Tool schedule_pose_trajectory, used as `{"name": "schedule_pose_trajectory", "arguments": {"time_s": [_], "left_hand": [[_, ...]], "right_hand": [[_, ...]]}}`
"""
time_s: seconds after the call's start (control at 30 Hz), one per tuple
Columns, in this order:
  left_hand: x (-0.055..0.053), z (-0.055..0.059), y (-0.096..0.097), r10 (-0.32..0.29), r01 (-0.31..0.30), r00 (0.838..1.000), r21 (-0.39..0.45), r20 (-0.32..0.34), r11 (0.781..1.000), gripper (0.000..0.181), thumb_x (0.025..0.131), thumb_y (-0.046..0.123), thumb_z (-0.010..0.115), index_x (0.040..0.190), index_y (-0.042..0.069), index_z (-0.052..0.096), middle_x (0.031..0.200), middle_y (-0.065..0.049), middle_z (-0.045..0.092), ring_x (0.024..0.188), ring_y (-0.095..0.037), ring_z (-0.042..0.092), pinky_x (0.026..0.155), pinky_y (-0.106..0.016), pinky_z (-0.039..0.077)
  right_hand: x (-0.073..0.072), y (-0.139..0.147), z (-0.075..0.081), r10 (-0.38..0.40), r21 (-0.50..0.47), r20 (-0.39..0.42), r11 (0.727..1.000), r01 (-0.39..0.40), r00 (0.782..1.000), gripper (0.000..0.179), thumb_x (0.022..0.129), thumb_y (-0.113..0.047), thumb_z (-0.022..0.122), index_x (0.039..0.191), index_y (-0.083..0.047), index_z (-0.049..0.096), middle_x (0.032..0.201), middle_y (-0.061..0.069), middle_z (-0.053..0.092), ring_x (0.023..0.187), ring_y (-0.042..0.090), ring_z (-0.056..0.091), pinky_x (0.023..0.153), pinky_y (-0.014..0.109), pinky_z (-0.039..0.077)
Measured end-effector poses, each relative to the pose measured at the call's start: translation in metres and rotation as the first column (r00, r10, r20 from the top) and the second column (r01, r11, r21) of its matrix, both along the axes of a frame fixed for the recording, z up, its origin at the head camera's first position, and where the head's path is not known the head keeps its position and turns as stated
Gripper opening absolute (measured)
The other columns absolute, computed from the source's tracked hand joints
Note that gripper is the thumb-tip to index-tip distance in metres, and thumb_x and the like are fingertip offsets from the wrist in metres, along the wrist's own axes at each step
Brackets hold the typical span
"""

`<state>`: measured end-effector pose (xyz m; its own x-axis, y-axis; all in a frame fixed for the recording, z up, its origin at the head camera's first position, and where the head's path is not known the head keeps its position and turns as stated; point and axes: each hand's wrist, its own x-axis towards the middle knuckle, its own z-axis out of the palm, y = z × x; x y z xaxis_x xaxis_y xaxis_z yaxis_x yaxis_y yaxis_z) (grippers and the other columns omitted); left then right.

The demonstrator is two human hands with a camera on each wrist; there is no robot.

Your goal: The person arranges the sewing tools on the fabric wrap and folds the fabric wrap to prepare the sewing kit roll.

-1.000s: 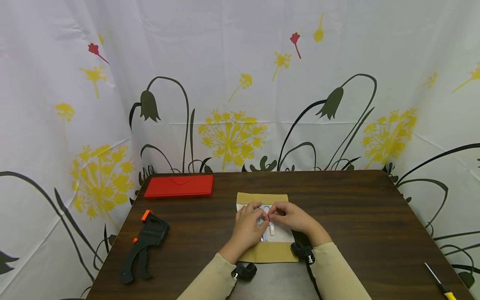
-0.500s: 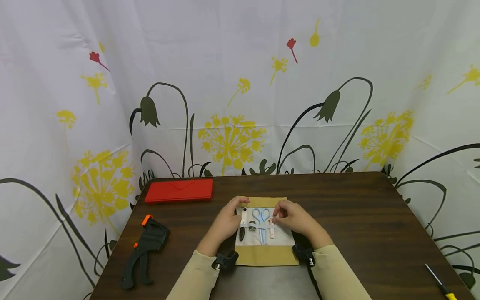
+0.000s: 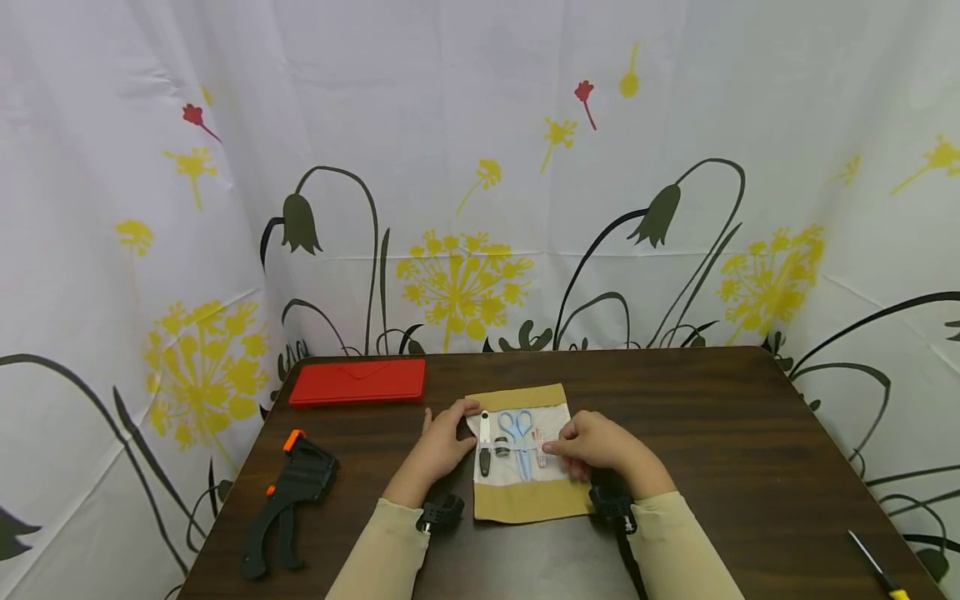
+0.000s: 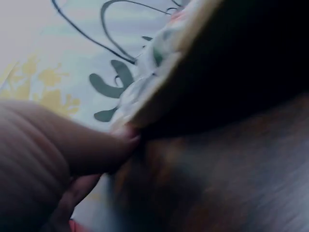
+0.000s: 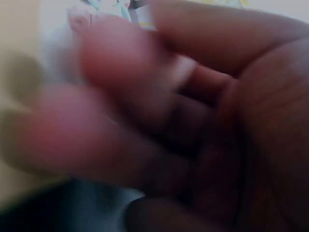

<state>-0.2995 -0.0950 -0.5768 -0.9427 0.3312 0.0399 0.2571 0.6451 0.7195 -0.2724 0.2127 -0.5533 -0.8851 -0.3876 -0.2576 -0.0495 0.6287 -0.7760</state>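
An unfolded tan-and-white sewing kit pouch (image 3: 533,502) lies slightly turned in the head view. A band across its white middle holds blue scissors (image 3: 517,433), a dark spool (image 3: 501,446), a slim black-and-white tool (image 3: 485,446) and a small pale pink item (image 3: 540,448). My left hand (image 3: 442,450) pinches the pouch's left edge; the left wrist view shows the thumb (image 4: 91,142) on that edge, raised off the table. At the right side, my right hand (image 3: 603,446) has bent, blurred fingers (image 5: 116,58) over the pouch; whether they grip anything is unclear.
A red case (image 3: 358,381) lies at the back left of the dark wooden table (image 3: 712,433). Nearer on the left is a black clamp (image 3: 296,492) with orange pads. A yellow-handled screwdriver (image 3: 877,565) lies at the right edge. A patterned curtain (image 3: 480,167) hangs behind.
My hands have come apart from over the scissors, the left one moving to the pouch's left edge. The pouch has turned slightly and its far end has shifted left. The right fingers have lowered a little.
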Motion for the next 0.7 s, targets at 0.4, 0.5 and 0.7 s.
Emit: {"name": "schedule_pose_trajectory", "arguments": {"time_s": [0.4, 0.5, 0.7], "left_hand": [[0.009, 0.007, 0.015, 0.122, -0.143, 0.989, -0.291, -0.088, 0.946, 0.071, 0.086, 0.025, 0.093, 0.149, 0.014, 0.062, 0.135, -0.010, 0.064, 0.128, -0.039, 0.054, 0.102, -0.067, 0.031], [0.011, 0.011, 0.014, 0.092, -0.110, 0.994, -0.354, -0.067, 0.929, 0.075, 0.082, 0.032, 0.097, 0.146, 0.012, 0.063, 0.126, -0.011, 0.062, 0.120, -0.036, 0.056, 0.095, -0.060, 0.035], [0.014, 0.015, 0.013, 0.039, -0.051, 0.998, -0.319, -0.042, 0.946, 0.067, 0.079, 0.030, 0.100, 0.132, 0.006, 0.067, 0.134, -0.017, 0.055, 0.123, -0.037, 0.050, 0.097, -0.055, 0.042]], "right_hand": [[-0.003, 0.010, 0.005, -0.182, 0.197, -0.199, 0.955, 0.222, 0.963, 0.020, 0.099, -0.030, 0.081, 0.089, -0.015, 0.071, 0.082, -0.002, 0.066, 0.076, 0.016, 0.058, 0.068, 0.032, 0.048], [-0.004, 0.011, 0.007, -0.171, 0.197, -0.255, 0.954, 0.224, 0.952, 0.021, 0.097, -0.027, 0.082, 0.101, -0.011, 0.069, 0.094, 0.002, 0.068, 0.086, 0.020, 0.060, 0.078, 0.039, 0.052], [-0.004, 0.013, 0.011, -0.157, 0.181, -0.260, 0.961, 0.208, 0.953, 0.029, 0.095, -0.025, 0.084, 0.110, -0.008, 0.065, 0.103, 0.007, 0.067, 0.091, 0.021, 0.059, 0.084, 0.040, 0.050]]}}
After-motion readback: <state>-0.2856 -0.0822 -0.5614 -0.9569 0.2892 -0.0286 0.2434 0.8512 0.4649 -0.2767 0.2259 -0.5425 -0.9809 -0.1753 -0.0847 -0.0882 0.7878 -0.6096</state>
